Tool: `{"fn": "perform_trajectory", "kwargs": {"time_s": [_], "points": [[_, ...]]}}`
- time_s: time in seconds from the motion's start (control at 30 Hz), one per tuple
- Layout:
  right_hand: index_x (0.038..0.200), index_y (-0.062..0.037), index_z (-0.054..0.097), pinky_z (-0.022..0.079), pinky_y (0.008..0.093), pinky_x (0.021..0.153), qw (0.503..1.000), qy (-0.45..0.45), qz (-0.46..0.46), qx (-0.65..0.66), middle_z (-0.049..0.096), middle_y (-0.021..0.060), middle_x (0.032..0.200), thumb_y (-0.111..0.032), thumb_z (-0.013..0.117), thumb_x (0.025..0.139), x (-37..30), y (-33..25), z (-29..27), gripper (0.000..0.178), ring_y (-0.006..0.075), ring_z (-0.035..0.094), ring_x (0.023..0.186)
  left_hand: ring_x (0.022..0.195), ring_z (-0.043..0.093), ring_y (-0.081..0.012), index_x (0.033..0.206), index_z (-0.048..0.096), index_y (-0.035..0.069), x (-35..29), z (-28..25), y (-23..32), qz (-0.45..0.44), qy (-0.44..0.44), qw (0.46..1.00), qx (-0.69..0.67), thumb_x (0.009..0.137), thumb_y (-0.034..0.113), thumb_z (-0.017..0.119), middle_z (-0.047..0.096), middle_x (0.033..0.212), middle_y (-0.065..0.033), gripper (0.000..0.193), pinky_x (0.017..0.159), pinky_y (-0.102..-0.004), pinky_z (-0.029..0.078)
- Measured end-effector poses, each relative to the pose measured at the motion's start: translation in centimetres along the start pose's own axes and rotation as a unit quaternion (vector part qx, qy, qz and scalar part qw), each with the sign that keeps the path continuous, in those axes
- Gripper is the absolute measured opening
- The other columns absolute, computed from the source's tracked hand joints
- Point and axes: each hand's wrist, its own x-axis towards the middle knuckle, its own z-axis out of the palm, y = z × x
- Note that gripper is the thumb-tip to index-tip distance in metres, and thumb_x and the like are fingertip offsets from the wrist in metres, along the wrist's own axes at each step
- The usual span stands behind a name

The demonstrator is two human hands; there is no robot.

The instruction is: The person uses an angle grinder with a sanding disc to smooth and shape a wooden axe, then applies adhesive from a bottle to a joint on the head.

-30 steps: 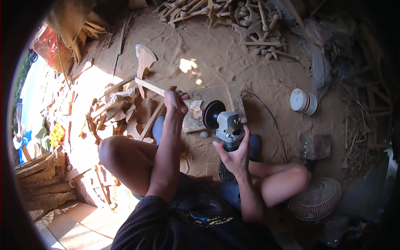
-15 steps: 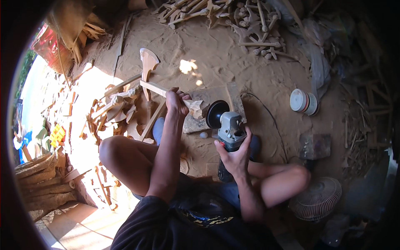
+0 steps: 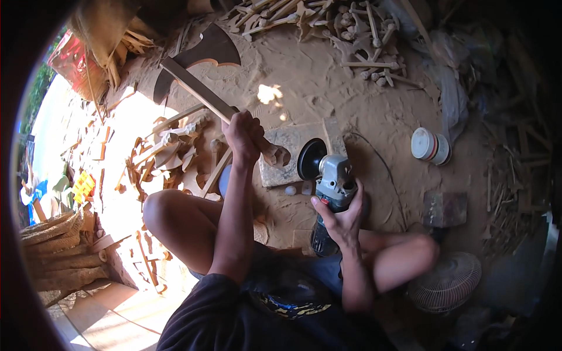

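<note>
My left hand (image 3: 242,136) is wrapped round the handle of a wooden double-bladed axe (image 3: 199,90), low down by its knobbed end. The axe slants up to the far left, its broad flat head turned face-on and dark in shadow. In my right hand (image 3: 342,219) is an angle grinder (image 3: 335,186), gripped round its body with the thumb by a red switch. A round black disc (image 3: 311,159) on the grinder faces left, apart from the handle's knob. Beneath both lies a worn flat board (image 3: 278,174) on the sandy ground.
Carved wooden pieces (image 3: 170,149) heap up beside my left knee. A pile of wooden sticks (image 3: 369,35) lies at the far side. To the right are a white tub (image 3: 422,143), a dark cord (image 3: 383,161), a square block (image 3: 445,209) and a fan (image 3: 445,281).
The axe has rolled in my left hand, so its head now shows broadside instead of nearly edge-on. Its knobbed end has drawn back from the disc. The grinder sits slightly further right.
</note>
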Motion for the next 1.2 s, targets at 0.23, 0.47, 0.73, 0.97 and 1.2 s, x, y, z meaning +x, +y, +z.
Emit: {"fn": "perform_trajectory", "kwargs": {"time_s": [0.23,0.47,0.73,0.97,1.2], "points": [[0.141,0.0025,0.041,0.059,0.0446,0.085,0.994,-0.004,0.002,-0.113,0.073,0.0217,0.108,-0.032,0.093,0.082,-0.2,0.1,0.9,0.085,0.0302,0.075,0.096,0.041,0.031,-0.0071,0.083,0.038,0.014,-2.0,2.3,0.7,0.057,-0.053,0.996,0.054,0.094,0.005,0.061,0.034,0.059,0.0046,0.027,0.036,-0.0272,0.027],[0.144,0.0023,0.04,0.059,0.0488,0.087,0.987,-0.031,0.013,-0.159,0.072,0.027,0.111,-0.039,0.091,0.083,-0.2,0.5,1.5,0.089,0.038,0.075,0.098,0.042,0.03,-0.0072,0.084,0.038,0.016,-2.9,3.0,0.4,0.06,-0.108,0.99,0.073,0.092,0.001,0.058,0.032,0.059,0.0052,0.026,0.037,-0.0267,0.026],[0.145,0.0031,0.04,0.059,0.0483,0.087,0.985,-0.048,0.029,-0.165,0.073,0.0268,0.11,-0.042,0.091,0.083,-0.3,0.8,1.3,0.092,0.0381,0.076,0.098,0.043,0.033,-0.0068,0.087,0.042,0.011,-3.4,3.3,0.3,0.076,-0.139,0.982,0.106,0.091,0.0,0.058,0.037,0.062,0.0032,0.021,0.037,-0.0265,0.028],[0.145,0.0023,0.041,0.059,0.0473,0.087,0.987,-0.07,0.051,-0.138,0.074,0.0255,0.111,-0.042,0.091,0.083,-0.2,1.1,1.1,0.091,0.0371,0.077,0.099,0.043,0.036,-0.0069,0.086,0.042,0.009,-3.7,3.5,0.2,0.086,-0.154,0.976,0.129,0.09,-0.001,0.059,0.039,0.062,0.0025,0.021,0.037,-0.0268,0.029],[0.144,0.0025,0.041,0.059,0.048,0.086,0.981,-0.064,0.041,-0.179,0.074,0.026,0.11,-0.04,0.091,0.083,-0.3,1.1,1.2,0.09,0.0379,0.077,0.098,0.043,0.036,-0.0074,0.086,0.042,0.01,-3.2,2.8,0.3,0.078,-0.146,0.978,0.129,0.088,0.0,0.059,0.038,0.061,0.0026,0.02,0.037,-0.027,0.029]]}}
